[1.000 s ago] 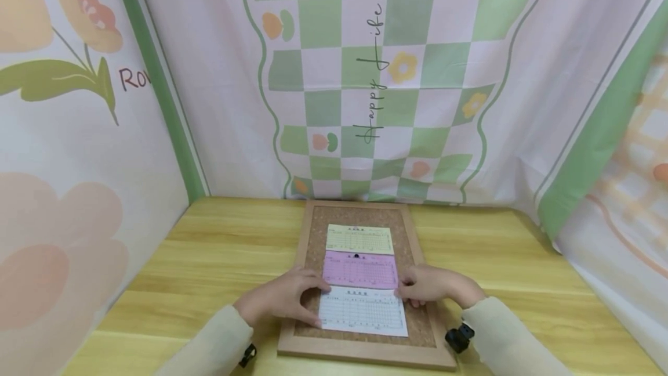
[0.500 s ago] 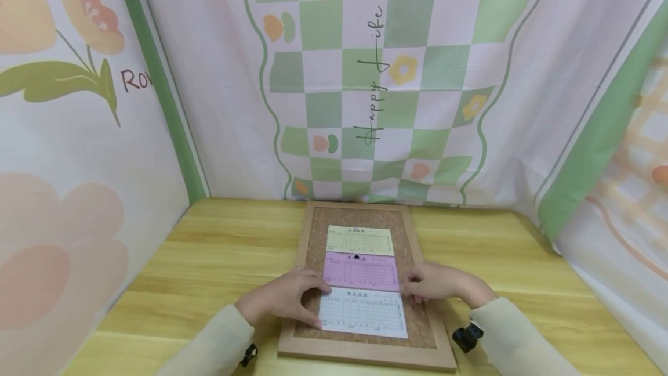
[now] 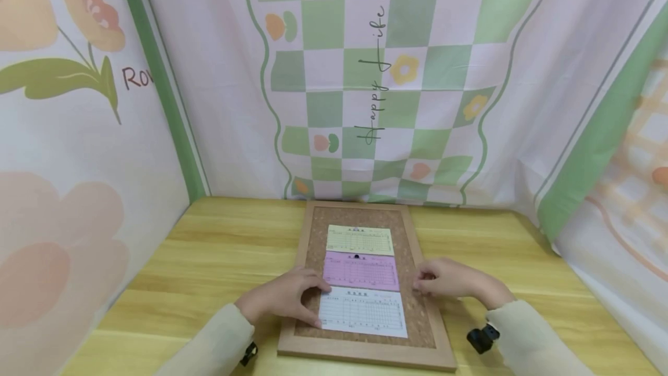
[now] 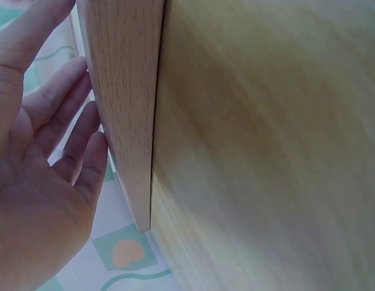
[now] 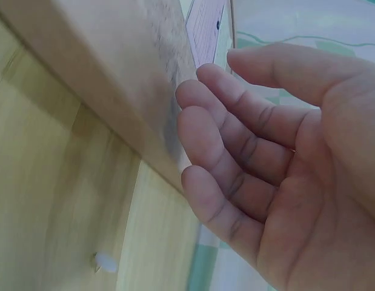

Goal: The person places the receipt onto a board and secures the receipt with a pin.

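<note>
A framed cork board (image 3: 420,329) lies on the table with a yellow form (image 3: 360,241), a pink form (image 3: 360,273) and a white form (image 3: 362,315) in a column on it. My left hand (image 3: 279,297) rests at the white form's left edge, thumb at the lower corner and fingertips at the upper one. Beyond the right side of the forms, my right hand (image 3: 454,280) hovers over the frame with loosely curled fingers (image 5: 202,136) and nothing between them. A black pin (image 3: 356,256) sits at the top of the pink form.
A white thumbtack (image 5: 105,262) lies on the wooden table (image 3: 511,260), right of the board in the right wrist view. Patterned curtains (image 3: 376,103) hang behind and on both sides. A black wrist camera (image 3: 482,338) sits on the right sleeve.
My right hand has left the white form's upper right corner and moved right, onto the board's frame side. The left hand and the forms have stayed in place.
</note>
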Tool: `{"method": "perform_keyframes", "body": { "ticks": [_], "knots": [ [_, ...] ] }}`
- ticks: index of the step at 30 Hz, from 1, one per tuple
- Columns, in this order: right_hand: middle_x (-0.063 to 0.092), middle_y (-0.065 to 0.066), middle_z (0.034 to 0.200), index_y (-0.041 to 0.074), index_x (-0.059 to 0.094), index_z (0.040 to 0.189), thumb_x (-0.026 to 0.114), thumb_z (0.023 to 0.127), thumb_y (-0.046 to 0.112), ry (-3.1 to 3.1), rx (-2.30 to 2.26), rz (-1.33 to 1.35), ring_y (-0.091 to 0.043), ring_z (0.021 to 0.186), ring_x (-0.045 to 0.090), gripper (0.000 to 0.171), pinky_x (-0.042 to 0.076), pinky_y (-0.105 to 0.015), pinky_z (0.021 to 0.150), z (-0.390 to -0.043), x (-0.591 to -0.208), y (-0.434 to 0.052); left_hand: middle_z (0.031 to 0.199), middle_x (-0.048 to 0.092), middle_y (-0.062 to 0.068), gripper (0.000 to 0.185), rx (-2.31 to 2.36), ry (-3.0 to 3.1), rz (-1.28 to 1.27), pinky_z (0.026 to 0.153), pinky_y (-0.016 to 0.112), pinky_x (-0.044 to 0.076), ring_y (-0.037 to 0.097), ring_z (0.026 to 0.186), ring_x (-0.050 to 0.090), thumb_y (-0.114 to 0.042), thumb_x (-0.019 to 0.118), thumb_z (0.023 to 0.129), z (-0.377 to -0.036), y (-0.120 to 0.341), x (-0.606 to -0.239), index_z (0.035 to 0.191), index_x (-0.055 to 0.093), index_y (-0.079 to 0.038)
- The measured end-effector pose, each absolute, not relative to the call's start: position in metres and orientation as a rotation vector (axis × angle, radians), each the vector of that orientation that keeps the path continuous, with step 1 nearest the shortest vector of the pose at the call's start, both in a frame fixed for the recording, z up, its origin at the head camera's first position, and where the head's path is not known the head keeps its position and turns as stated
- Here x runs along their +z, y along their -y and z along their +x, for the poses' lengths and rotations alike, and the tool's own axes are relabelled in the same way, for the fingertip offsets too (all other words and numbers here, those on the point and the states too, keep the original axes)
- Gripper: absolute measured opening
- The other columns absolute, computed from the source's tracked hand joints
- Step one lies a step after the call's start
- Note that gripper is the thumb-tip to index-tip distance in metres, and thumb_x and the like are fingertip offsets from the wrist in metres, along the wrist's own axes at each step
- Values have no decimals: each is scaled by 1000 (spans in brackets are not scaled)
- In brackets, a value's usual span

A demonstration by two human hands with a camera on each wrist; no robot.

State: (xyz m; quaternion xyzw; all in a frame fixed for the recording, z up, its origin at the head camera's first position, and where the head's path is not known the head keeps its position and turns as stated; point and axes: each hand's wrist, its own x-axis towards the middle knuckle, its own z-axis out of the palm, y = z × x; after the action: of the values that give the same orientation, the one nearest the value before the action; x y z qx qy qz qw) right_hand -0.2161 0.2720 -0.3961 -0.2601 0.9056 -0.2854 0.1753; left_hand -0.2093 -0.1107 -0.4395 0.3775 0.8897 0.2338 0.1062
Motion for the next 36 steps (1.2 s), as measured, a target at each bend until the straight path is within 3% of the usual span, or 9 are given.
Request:
{"method": "perform_keyframes", "body": {
  "ticks": [36],
  "knots": [
    [56,4,70,5,66,94,60,101,18,-2537,-938,-690,-7,61,50,17,43,-25,54,-212,-412,-330,135,55,-6,65,695,-2612,1121,110,35,37,14,127,45,-50,83,78,-211,112,-441,131,64,-18]
  ]
}}
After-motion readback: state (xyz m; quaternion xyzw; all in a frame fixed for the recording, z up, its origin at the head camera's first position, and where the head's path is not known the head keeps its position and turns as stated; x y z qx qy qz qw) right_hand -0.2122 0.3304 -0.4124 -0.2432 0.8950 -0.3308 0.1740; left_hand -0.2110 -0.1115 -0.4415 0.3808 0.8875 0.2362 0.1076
